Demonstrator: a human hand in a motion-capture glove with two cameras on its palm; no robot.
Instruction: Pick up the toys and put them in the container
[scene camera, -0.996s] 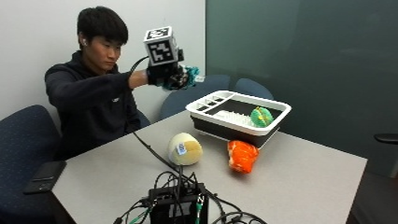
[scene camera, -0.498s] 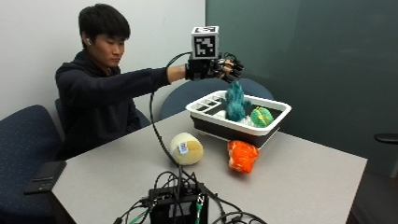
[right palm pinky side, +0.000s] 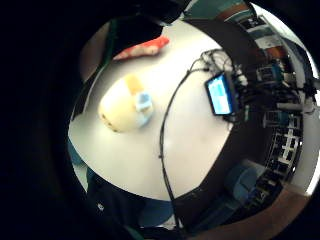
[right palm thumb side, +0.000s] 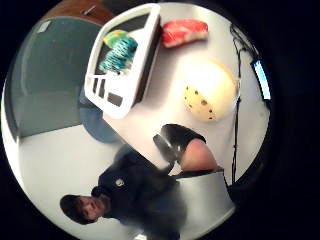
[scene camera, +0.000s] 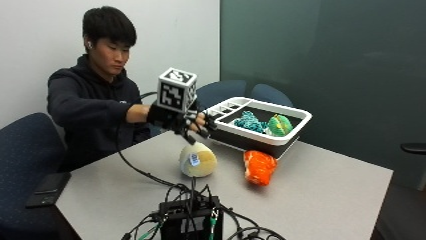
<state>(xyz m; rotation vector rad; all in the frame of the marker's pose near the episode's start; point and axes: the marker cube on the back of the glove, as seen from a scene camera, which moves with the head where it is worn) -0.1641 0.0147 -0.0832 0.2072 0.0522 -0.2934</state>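
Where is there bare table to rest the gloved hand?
Bare grey table lies right of the orange plush toy, up to the far edge. Crowded: the black cable box in front, and the cream round plush toy beside the white container.

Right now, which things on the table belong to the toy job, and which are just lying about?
Job: white container; teal toy and green toy inside it; cream toy and orange toy on the table; gloved right hand above the cream toy.

Lying about: black box with cables; phone on chair.
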